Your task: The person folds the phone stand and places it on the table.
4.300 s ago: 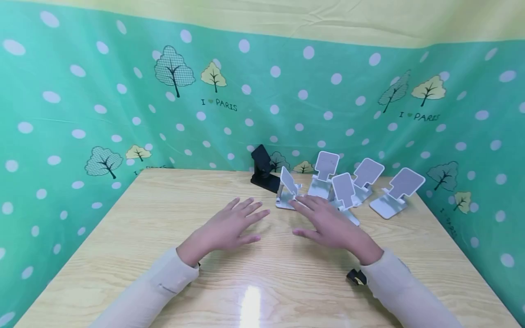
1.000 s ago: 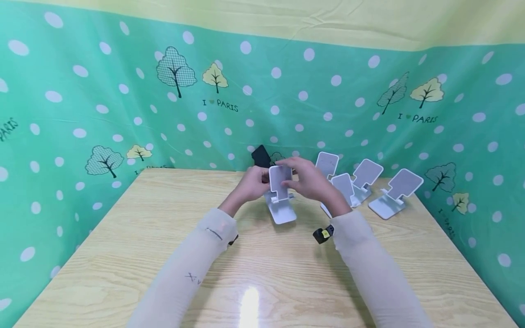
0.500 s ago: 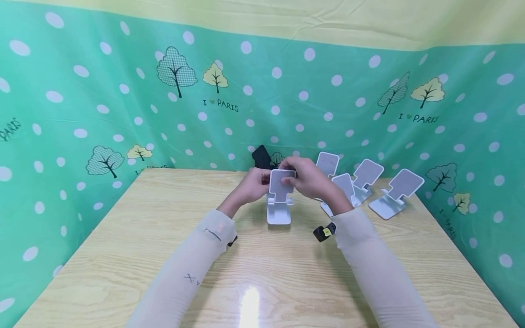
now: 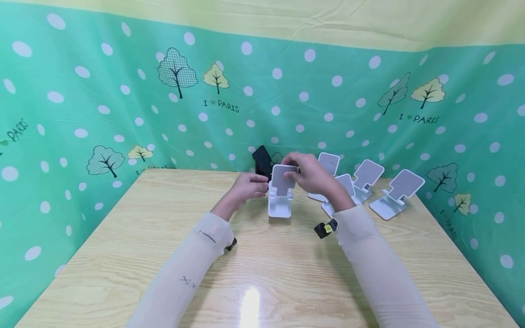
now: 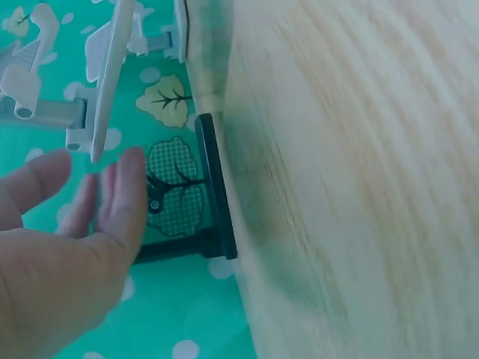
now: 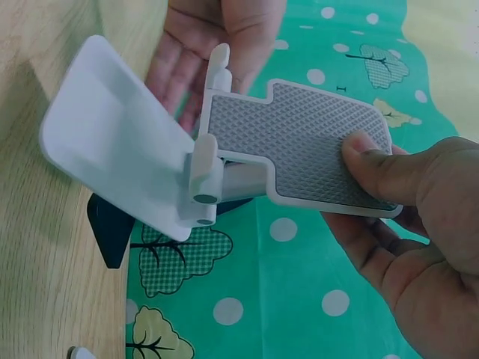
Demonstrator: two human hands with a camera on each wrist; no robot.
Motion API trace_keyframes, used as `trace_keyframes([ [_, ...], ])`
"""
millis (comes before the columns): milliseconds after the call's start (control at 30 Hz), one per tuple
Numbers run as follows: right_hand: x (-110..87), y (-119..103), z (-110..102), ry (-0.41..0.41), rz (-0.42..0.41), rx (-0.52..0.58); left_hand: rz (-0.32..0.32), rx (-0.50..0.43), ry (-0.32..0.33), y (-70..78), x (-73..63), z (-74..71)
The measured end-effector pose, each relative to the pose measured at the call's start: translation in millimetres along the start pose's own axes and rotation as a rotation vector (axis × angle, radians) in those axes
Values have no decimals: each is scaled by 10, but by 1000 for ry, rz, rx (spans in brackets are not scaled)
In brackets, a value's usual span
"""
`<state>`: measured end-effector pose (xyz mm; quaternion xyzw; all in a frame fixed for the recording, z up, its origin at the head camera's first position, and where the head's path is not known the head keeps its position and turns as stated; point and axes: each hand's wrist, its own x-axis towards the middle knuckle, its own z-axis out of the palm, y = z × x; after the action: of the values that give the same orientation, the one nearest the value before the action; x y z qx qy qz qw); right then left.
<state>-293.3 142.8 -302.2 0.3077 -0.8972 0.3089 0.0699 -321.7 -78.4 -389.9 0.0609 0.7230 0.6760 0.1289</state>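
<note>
A white phone stand (image 4: 283,182) with a ridged grey pad faces me near the back middle of the table. My right hand (image 4: 309,173) pinches the top of its back plate; in the right wrist view the thumb (image 6: 363,157) lies on the grey pad and the fingers go behind. The stand's base plate (image 6: 112,134) is held off the table. To its left my left hand (image 4: 248,187) has its fingers extended beside the stand, holding nothing; the left wrist view shows a small gap between those fingers and the base. Behind stands a black phone stand (image 4: 262,160), partly hidden.
Several more white phone stands stand to the right, among them one at the far right (image 4: 387,207); my right hand and forearm cover parts of others. The wooden table (image 4: 164,237) meets a green dotted cloth (image 4: 229,136) at the back.
Both hands, first spread over the table, came to hold the leftmost white phone stand and turned it to face me. Now my left hand has let go and drawn slightly left; the stand has risen slightly.
</note>
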Motion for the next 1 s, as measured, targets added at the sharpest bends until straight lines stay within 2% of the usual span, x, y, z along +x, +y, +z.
trace_keyframes([
  [100, 15, 2, -13, 22, 16, 8, -111, -90, -33, -36, -34, -2],
  [200, 29, -3, -25, 47, 29, 1, -164, -98, -74, -68, -68, -6],
  [467, 69, -26, -22, 103, 42, -54, -145, -65, -83, -84, -115, 3],
  [667, 80, -38, 16, 95, 72, -111, -147, -24, -77, -128, -88, 10],
  [1000, 100, -66, 53, 109, 45, -166, -140, -24, -64, -136, -79, 1],
])
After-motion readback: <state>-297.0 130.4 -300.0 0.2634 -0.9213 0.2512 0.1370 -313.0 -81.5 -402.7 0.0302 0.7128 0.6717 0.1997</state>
